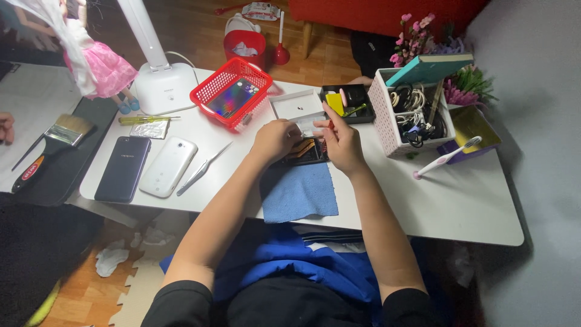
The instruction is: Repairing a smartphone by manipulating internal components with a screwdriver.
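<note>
Blue cloth (299,194) below both hands (275,140) (342,144), fingers pinched on opened phone (305,151), tweezers (203,169) nearby.

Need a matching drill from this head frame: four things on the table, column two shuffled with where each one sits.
1 red basket
2 blue cloth
3 toothbrush
4 white phone

a near table edge, under the forearms
b right of the white box
c beside the dark phone
d next to the lamp base

Pairs: 1-d, 2-a, 3-b, 4-c
</note>
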